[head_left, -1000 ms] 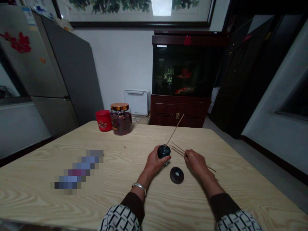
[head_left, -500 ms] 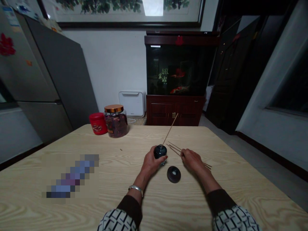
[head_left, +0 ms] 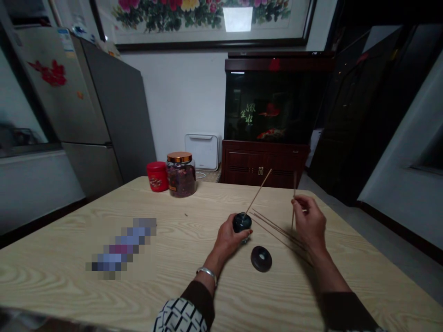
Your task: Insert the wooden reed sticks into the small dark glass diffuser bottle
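Note:
My left hand (head_left: 230, 237) is wrapped round a small dark round holder (head_left: 242, 222) that stands on the wooden table (head_left: 173, 276). One thin stick (head_left: 259, 192) leans out of the holder, up and to the right. Held above the table, my right hand (head_left: 309, 222) pinches another thin stick (head_left: 294, 203) nearly upright. Several more sticks (head_left: 277, 230) lie flat on the table between my hands. A dark round lid (head_left: 261, 258) lies just in front of the holder.
At the table's far left stand a red tin (head_left: 157, 176) and a glass jar (head_left: 181, 174) with a copper lid. A blurred-out patch (head_left: 121, 249) lies on the left. Beyond the table are a fridge (head_left: 86, 115), a white box (head_left: 202, 151) and a fish tank (head_left: 273, 110).
My right hand has lifted off the sticks on the table with one stick pinched in it, raising it upright. My left hand stays on the holder. The camera has tilted up slightly.

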Motion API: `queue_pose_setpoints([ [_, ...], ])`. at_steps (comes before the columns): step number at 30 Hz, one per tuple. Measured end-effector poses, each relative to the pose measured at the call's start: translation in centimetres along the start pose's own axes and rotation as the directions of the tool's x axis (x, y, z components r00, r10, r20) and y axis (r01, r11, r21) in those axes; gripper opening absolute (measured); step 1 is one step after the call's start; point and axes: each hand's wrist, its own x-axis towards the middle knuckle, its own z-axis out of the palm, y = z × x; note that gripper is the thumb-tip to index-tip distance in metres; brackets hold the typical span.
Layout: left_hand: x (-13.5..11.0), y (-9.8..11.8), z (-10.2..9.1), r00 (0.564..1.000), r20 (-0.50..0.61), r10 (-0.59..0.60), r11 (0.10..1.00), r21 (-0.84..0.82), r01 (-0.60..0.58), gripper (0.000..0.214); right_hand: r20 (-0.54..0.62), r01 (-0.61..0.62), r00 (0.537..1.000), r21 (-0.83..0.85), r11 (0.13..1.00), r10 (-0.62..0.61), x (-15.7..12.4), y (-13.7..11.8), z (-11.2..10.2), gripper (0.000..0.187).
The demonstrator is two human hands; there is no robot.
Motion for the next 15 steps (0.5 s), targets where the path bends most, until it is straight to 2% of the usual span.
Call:
queue_pose_setpoints([
  [1,0.0,0.0,0.0,1.0,0.0,-0.004,1.0,0.002,0.004,0.057,-0.072,-0.054,0.995,0.184,0.981,0.069,0.5,-0.6,0.1,0.025],
  [2,0.0,-0.1,0.0,1.0,0.0,-0.006,1.0,0.003,0.006,0.058,-0.098,-0.105,0.984,0.358,0.928,0.149,1.0,-1.3,0.3,0.027],
  [4,0.0,-0.1,0.0,1.0,0.004,-0.007,1.0,-0.001,0.007,0.059,-0.053,-0.179,0.962,0.612,0.77,0.266,1.6,-2.6,0.9,0.028],
  [5,0.0,-0.1,-0.1,1.0,0.009,-0.004,1.0,-0.006,0.004,0.058,-0.015,-0.202,0.957,0.681,0.704,0.289,1.7,-3.3,1.3,0.028],
  [6,0.0,-0.1,-0.1,1.0,0.013,-0.001,1.0,-0.012,0.001,0.058,0.017,-0.215,0.956,0.72,0.66,0.293,1.7,-3.8,1.8,0.028],
  [8,-0.1,-0.1,-0.1,1.0,0.017,-0.002,1.0,-0.021,0.003,0.058,0.053,-0.222,0.96,0.743,0.632,0.276,1.4,-4.5,2.8,0.027],
  [15,0.0,0.3,-0.1,1.0,0.012,-0.025,1.0,-0.01,0.025,0.058,0.065,-0.156,0.986,0.666,0.729,0.152,0.2,-4.1,5.1,0.023],
])
